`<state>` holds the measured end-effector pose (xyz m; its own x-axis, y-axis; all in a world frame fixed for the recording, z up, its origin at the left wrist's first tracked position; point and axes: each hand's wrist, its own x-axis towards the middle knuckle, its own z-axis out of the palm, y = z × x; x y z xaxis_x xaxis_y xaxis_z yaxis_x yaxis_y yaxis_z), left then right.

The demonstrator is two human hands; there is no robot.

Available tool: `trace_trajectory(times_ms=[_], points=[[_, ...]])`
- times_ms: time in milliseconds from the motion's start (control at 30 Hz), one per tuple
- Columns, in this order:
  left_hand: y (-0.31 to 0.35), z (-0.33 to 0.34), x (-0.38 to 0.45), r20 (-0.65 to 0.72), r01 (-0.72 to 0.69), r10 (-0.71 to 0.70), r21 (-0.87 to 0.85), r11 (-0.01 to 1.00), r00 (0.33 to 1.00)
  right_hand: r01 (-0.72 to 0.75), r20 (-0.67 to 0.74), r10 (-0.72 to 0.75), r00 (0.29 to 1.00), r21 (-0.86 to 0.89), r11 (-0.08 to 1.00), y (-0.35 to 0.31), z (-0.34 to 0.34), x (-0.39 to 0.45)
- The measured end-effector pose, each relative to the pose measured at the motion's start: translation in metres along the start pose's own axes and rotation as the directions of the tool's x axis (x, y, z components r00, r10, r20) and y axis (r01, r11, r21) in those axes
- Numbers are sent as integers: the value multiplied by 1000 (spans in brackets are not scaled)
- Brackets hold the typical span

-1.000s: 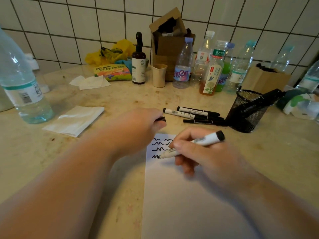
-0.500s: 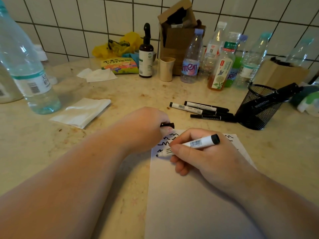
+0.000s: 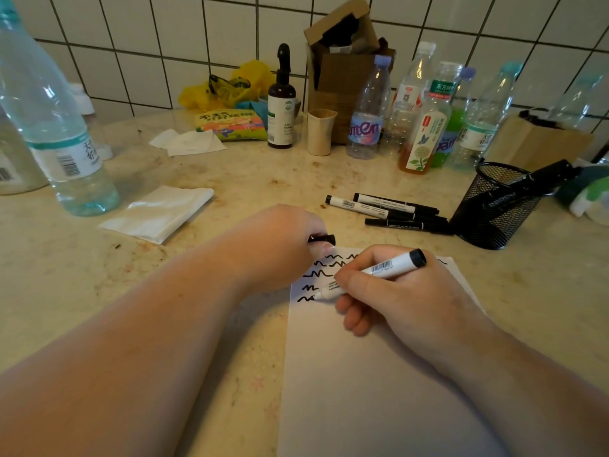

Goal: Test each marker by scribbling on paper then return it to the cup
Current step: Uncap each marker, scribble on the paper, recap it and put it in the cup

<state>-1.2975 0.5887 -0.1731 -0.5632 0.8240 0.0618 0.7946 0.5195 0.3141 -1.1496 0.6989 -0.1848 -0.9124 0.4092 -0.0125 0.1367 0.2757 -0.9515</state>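
Marker point(image 3: 369, 273), pinched in the right hand point(image 3: 405, 291) fingers with its tip just past them on the paper point(image 3: 362, 390), wants light, even strokes, while the left hand point(image 3: 280, 245) curls round its cap point(image 3: 324, 239).

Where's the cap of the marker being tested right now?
In the head view the black cap is pinched in the left hand, at the paper's top-left corner, just left of the right hand scribbling.
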Motion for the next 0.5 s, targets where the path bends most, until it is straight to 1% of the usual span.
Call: trace_trajectory(times_ms=[133, 233, 367, 433, 500], points=[[0, 0, -1, 0, 11, -11, -7, 1000, 1000, 8, -73, -5, 997, 40, 999, 4, -6, 1], [0, -2, -3, 16, 19, -19, -43, 999, 1000, 50, -187, -14, 982, 187, 981, 7, -13, 3], [1, -4, -4, 45, 28, -25, -82, 996, 999, 104, -330, -15, 944, 253, 962, 6, -26, 7], [3, -5, -4, 41, 29, -25, -95, 995, 999, 103, -360, 5, 933, 278, 955, 6, -31, 10], [4, -6, -4, 35, 24, -20, -100, 995, 999, 102, -338, 20, 941, 340, 935, 6, -34, 12]])
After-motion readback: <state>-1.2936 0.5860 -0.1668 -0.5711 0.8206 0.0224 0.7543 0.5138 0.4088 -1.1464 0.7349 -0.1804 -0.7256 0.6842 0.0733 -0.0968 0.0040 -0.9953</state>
